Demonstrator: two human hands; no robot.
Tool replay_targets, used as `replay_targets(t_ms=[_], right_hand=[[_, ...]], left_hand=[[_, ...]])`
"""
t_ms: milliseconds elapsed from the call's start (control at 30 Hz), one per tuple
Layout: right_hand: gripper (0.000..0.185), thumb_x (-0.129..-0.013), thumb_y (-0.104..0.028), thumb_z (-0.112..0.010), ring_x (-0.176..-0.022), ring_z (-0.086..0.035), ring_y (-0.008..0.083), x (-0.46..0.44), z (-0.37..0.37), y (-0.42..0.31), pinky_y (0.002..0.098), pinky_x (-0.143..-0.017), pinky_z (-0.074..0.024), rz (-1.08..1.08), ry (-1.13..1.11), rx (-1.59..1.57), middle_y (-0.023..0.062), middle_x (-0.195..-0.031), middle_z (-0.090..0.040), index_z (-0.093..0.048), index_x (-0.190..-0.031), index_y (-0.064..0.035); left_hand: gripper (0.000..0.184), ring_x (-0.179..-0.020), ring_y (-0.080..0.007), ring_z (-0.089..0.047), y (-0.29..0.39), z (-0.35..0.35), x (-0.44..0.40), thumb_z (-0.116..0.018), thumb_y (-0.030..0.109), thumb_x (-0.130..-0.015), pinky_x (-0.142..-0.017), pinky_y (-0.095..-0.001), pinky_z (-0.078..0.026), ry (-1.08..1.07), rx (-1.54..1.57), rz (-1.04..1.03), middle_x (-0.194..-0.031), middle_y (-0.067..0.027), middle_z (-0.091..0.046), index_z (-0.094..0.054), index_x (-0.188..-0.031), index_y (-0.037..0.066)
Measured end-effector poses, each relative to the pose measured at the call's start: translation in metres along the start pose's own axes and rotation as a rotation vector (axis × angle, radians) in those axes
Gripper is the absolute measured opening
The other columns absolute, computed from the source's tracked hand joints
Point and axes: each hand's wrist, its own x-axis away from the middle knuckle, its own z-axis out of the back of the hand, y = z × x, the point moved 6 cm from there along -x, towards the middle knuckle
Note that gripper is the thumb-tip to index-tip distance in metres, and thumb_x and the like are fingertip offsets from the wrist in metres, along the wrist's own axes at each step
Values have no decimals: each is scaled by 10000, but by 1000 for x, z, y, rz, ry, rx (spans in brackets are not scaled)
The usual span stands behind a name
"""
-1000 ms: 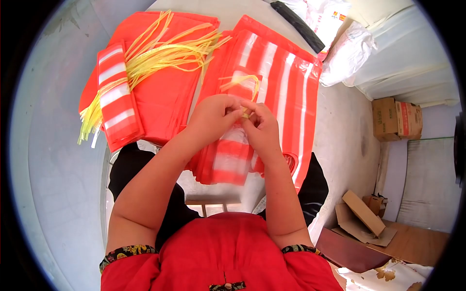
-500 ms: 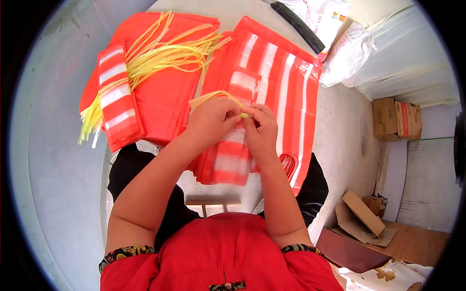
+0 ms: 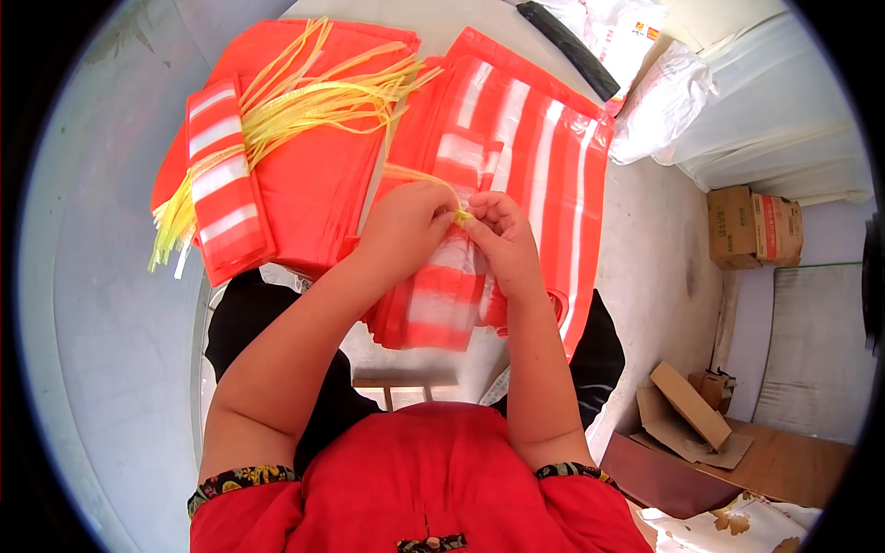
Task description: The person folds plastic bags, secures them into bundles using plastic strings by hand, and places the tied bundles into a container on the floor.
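Observation:
My left hand (image 3: 412, 221) is closed, its thumb and forefinger pinching a yellow plastic strip (image 3: 460, 217). Opposite it, my right hand (image 3: 509, 241) also pinches the strip, the fingertips of both hands nearly touching. One end of the strip trails back above my left hand. Beneath my hands lies a folded bundle of red-and-white striped plastic bags (image 3: 440, 309), with the strip at its middle. Whether the strip is knotted is hidden by my fingers. The bundle rests on a stack of striped bags (image 3: 579, 175).
To the left, a second striped bundle (image 3: 221, 184) and many loose yellow strips (image 3: 318, 109) lie on a stack of red bags (image 3: 318, 207). A black roll (image 3: 569, 51) and white sacks (image 3: 666, 101) are at the back right. Cardboard boxes (image 3: 754, 226) stand beyond.
My right hand has turned slightly, its fingers now curled higher over the strip. The strip's loose end has slid partly behind my left hand, and less of it shows.

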Motion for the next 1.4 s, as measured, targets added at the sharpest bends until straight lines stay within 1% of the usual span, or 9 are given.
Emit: replay_targets(t_ms=[100, 400, 567, 700, 800, 1000, 1200, 1300, 1400], right_hand=[[204, -977, 0, -657, -952, -627, 89, 1, -3, -4, 255, -864, -503, -19, -17, -31, 21, -1044, -670, -627, -1174, -42], [240, -937, 49, -611, -704, -530, 45, 3, 6, 4, 227, -594, -426, -29, 31, 167, -38, -834, -583, -677, -1141, -58], [170, -941, 32, -644, -785, -558, 74, 4, 4, 3, 240, -687, -466, 69, 102, 320, -13, -906, -597, -688, -1081, -54], [128, -939, 32, -657, -905, -586, 135, 4, 4, -5, 261, -780, -482, 263, 86, 403, 46, -1065, -607, -674, -1041, -43], [40, -1033, -15, -606, -893, -544, 90, 7, 5, -6, 231, -746, -466, 290, 17, 463, 39, -1226, -530, -625, -1040, -49], [50, -1041, -19, -568, -1089, -533, 191, 20, 7, -14, 294, -944, -459, 366, -30, 707, 77, -1242, -517, -596, -1043, -61], [58, -1041, -17, -556, -1179, -497, 221, 29, 11, -13, 325, -1037, -415, 297, -91, 624, 95, -1281, -499, -581, -1056, -67], [139, -1033, -27, -574, -1142, -533, 205, 32, 18, -12, 330, -1000, -459, 351, -20, 570, 95, -1275, -515, -590, -1164, -69], [345, -1008, -61, -623, -1052, -587, 184, 30, 37, 2, 330, -936, -512, 185, 187, 565, 91, -1237, -545, -570, -1349, -59]], left_hand=[[85, -882, -344, -674, 1, 0, 0, -687, 67, -909, -757, -429, -524, 0, 1, 12, -933, -158, -684, -668, -963, 4], [88, -852, -334, -668, -1, 0, -1, -684, 74, -918, -732, -423, -515, -37, 28, 61, -903, -157, -673, -649, -947, -2], [85, -958, -348, -689, -1, 2, -2, -662, 127, -921, -802, -465, -540, -59, -20, 67, -983, -147, -718, -700, -951, 57], [68, -894, -332, -663, -9, 1, 1, -666, 69, -925, -773, -419, -525, 6, -11, 91, -973, -157, -659, -667, -955, 8], [67, -921, -341, -652, -5, 6, 1, -672, 66, -923, -797, -418, -529, 52, -36, 114, -1018, -163, -631, -673, -961, 11], [51, -941, -371, -647, -6, 8, -1, -667, 42, -909, -809, -437, -535, 90, -133, 101, -1012, -171, -625, -662, -945, 5], [42, -933, -379, -649, -21, 8, -4, -659, 23, -898, -797, -449, -539, 153, -156, 61, -990, -171, -641, -648, -934, 5], [53, -886, -354, -651, -22, 13, -5, -667, 35, -910, -779, -438, -535, 178, -128, 82, -955, -163, -644, -628, -918, 0], [84, -830, -301, -646, -18, 25, -2, -685, 65, -929, -756, -412, -527, 155, -28, 228, -910, -145, -642, -632, -938, 0]])
